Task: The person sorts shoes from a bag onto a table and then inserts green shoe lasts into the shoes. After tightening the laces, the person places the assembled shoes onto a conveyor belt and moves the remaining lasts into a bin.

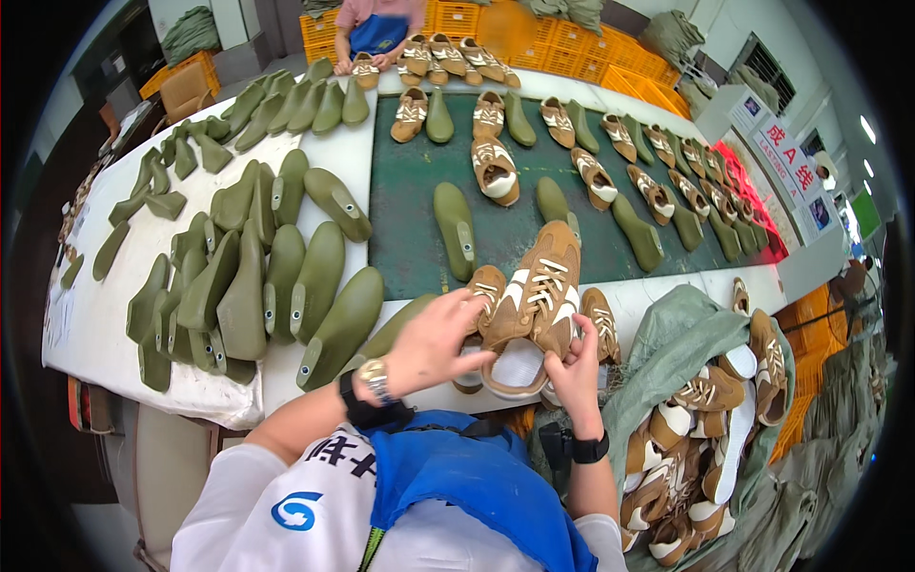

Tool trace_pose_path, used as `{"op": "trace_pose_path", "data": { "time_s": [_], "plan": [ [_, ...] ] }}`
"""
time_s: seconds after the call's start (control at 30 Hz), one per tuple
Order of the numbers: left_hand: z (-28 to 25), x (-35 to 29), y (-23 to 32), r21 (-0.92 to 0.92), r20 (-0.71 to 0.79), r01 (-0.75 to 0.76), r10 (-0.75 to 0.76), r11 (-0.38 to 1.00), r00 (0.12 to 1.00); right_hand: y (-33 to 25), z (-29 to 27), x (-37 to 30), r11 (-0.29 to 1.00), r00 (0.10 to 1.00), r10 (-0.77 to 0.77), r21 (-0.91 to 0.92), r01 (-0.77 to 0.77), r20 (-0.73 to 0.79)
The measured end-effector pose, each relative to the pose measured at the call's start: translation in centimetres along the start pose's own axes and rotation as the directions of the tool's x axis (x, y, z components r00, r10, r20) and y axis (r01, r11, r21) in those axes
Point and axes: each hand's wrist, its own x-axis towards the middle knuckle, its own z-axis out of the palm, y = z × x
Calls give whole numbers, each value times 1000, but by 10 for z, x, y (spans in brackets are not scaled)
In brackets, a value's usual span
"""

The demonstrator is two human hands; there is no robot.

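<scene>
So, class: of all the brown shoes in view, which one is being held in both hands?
The brown laced shoe at the near table edge: the left hand and right hand grip it, toe raised. The others lie on the green belt or in the sack.

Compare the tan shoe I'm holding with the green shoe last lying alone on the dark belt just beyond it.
The tan shoe is laced, with white stripes; the green shoe last is plain and smooth. The shoe is gripped by the left hand and right hand; the last lies untouched. Both are foot-shaped.

Both forearms reach forward, close together. Left hand (434,338) has fingers curled in a grip; right hand (575,367) pinches, fingers bent upward.
</scene>
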Motion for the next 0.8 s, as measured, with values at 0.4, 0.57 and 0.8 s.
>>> {"op": "trace_pose_path", "data": {
  "time_s": [0.4, 0.57, 0.8],
  "plan": [
    [9, 16, -35, 145, -163, 163, -139, 976, 977, -59, 44, -26, 708, 860, -393, -489, 509, 326],
    [-18, 6, -62, 148, -230, 266, -228, 952, 946, -45, 86, 16, 656, 725, -372, -389, 647, 580],
    [-37, -85, -92, 126, -57, 379, -375, 917, 926, 5, 156, 155, 703, 739, -210, -427, 569, 640]
  ]
}}
